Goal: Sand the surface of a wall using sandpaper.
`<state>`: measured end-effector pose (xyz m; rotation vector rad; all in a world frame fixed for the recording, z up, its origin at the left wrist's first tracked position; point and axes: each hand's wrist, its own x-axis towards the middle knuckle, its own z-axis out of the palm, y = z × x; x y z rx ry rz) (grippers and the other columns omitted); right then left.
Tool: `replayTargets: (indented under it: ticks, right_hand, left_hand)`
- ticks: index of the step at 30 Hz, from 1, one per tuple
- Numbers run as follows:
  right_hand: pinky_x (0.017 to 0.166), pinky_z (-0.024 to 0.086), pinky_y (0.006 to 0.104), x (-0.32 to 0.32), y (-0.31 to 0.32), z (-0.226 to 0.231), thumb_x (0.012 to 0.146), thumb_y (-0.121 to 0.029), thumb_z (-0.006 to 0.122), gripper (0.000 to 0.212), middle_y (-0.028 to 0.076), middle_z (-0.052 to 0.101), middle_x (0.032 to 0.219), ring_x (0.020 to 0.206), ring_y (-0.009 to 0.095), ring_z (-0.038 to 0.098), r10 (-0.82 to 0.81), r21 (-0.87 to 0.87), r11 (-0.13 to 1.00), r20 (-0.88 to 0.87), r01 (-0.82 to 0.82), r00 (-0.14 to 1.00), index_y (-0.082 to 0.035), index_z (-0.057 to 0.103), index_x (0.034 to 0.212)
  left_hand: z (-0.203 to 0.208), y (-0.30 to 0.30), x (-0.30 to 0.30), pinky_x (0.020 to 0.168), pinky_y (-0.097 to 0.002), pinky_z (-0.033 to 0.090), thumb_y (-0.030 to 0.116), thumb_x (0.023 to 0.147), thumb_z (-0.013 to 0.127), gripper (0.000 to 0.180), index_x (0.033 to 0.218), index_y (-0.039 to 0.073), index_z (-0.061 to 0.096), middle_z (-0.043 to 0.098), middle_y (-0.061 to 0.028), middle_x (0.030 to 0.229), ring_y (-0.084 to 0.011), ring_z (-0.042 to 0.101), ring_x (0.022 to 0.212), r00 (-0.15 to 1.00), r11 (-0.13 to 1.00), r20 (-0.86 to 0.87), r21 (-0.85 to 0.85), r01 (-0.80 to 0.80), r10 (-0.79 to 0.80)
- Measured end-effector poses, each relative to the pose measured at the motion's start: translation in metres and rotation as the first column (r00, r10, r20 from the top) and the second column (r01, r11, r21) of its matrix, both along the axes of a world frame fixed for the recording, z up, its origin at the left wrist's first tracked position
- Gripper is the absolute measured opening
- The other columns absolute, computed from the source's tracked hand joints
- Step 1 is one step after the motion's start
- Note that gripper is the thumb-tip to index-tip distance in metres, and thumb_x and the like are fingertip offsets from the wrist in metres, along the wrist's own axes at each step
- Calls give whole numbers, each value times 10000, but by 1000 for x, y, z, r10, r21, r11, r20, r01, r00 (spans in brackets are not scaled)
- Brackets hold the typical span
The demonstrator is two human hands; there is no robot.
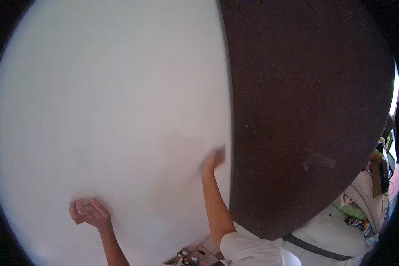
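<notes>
A broad, smooth white surface (119,97), perhaps a wall or panel, fills the left and middle of the view. In front of its lower left part is my left hand (89,212), its fingers curled inward. Whatever that hand holds, if anything, is hidden. My right hand (215,157) is raised higher, close to the white surface's right edge, and motion blurs its fingers. I cannot make out anything in it. Shadows fall on the white surface to the left of the right hand. Whether either hand touches the surface, I cannot tell.
A large dark brown panel (297,97) adjoins the white surface on the right, with a pale scuff low on it. Far right are piled fabrics (363,190) and a brown box-like thing (379,175). Small items (188,257) lie by the tiled floor (208,244) below.
</notes>
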<state>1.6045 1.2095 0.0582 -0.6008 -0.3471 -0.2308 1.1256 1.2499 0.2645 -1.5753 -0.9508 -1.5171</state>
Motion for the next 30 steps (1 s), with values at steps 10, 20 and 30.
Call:
replayTargets:
  ticks: [10, 20, 30]
  right_hand:
    - [1186, 90, 441, -32, -12, -59, 1011, -507, 297, 682, 58, 16, 1619, 1476, 256, 84, -93, -502, 864, -247, -45, 965, -171, 49, 1551]
    - [1170, 14, 537, -163, -8, 172, 968, -551, 374, 750, 139, -19, 1611, 1479, 321, -3, 97, -592, 753, 532, 288, 841, -126, 143, 1541]
    - [1179, 118, 399, -37, -2, -137, 979, -477, 464, 714, 76, 135, 1593, 1451, 233, 146, 208, 27, 965, -681, -260, 703, -113, 188, 1529]
  left_hand:
    - [-2, -8, 24, 949, -449, 200, 306, 942, 507, 358, 1159, 41, 405, 380, -154, 1227, -286, 297, 1189, 998, 999, 49, 10, -37, 36]
    - [7, -8, -27, 959, -442, 205, 339, 954, 466, 343, 1149, 64, 405, 401, -153, 1225, -289, 296, 1193, 980, 980, -16, 45, -196, 196]
    - [-13, 1, 16, 922, -452, 203, 365, 943, 486, 364, 1121, 51, 432, 410, -158, 1206, -289, 323, 1177, 994, 996, 73, -37, -77, 79]
